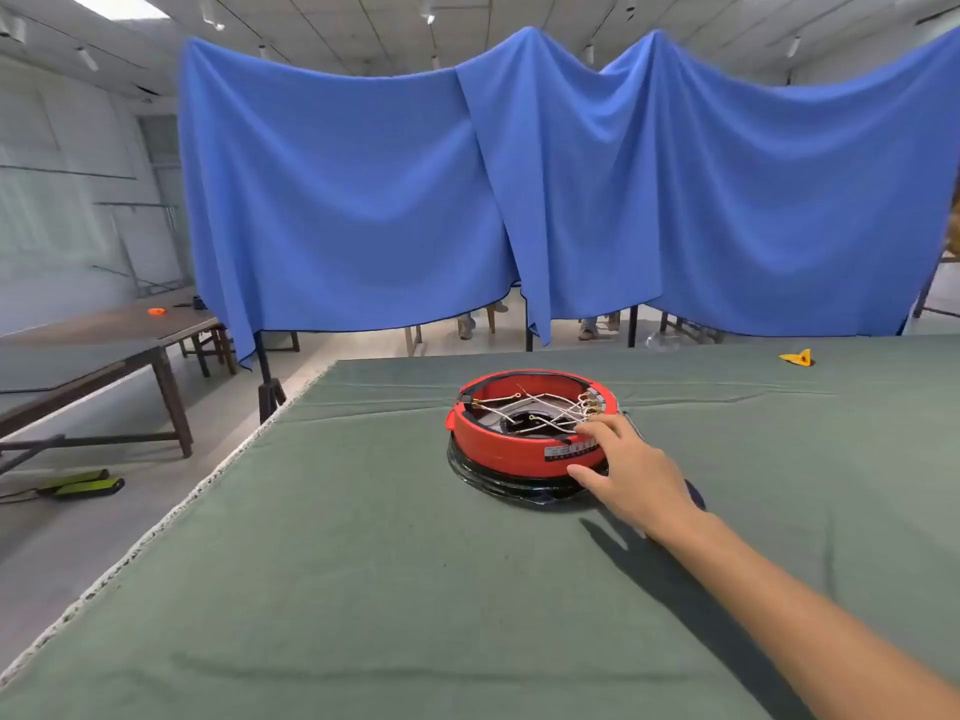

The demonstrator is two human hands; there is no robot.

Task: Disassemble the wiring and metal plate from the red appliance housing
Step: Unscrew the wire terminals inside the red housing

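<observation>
Red housing [519, 449]: round, glossy plastic, open top, sitting on a black glossy base ring [514, 488], roughly mid-counter. Small tab sticks out at its 9 o'clock. Black trim runs along the rim. Inside: tangle of white braided wires [545, 413] w/ small ring terminals, too tangled to count; they bunch toward 3 o'clock at some brass-coloured connectors [589, 405]. Under the wires a dull grey metal plate [498, 420] w/ dark centre hole. One label strip [569, 450] on the outer wall at approx 5 o'clock, white/red w/ print, too small to read.

Right hand [631, 472] is the only hand in view, forearm coming in from 5 o'clock of frame. Grip is grasping the housing: fingers curled over the rim at its 4 o'clock, fingertips in among the wires, thumb [582, 474] pressed on the outer wall low down near the black ring. Left hand not visible.

Counter [363, 589]: covered in dull green cloth, matte, a few creases, frayed whitish edge on the left side. One yellow wedge-shaped item [796, 358] lies at 2 o'clock from the housing, well apart, far edge of counter.

Beyond: blue fabric drapes [363, 200] hung as a screen, 12 o'clock. One dark wooden table [104, 335] at 10 o'clock w/ one small orange object [156, 311] on it. Two green-black flat things [83, 484] on the floor at 9 o'clock.
</observation>
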